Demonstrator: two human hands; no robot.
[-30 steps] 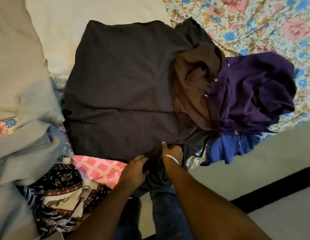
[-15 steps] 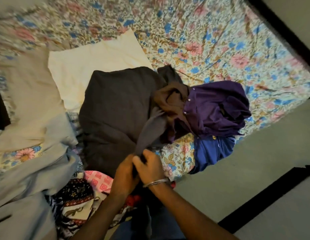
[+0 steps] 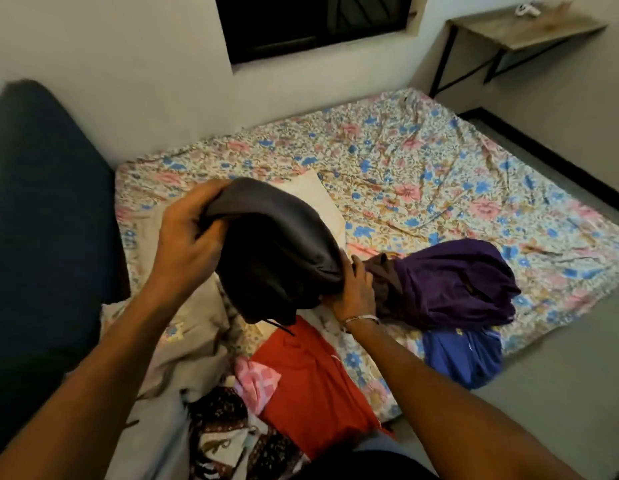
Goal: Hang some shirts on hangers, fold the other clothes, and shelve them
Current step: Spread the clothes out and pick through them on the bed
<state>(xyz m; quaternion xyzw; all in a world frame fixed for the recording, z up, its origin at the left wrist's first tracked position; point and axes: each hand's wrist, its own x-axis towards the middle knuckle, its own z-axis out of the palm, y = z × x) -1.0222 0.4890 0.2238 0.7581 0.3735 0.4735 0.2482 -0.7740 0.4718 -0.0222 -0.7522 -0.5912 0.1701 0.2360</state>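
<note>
Dark grey garment (image 3: 276,244) bunched between both hands' gripping fingers (image 3: 193,202)

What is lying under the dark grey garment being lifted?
Below the dark grey garment, held up by both hands, a red garment and beige cloth lie on the floral sheet. Whatever lies directly beneath its bulk is hidden.

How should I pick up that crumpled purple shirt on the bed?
Probably best to take the crumpled purple shirt by its raised top folds, reaching down from above. It sits heaped on the floral bedsheet, with its left edge against a brown cloth and the right hand, so the top and right side are freest.
</note>
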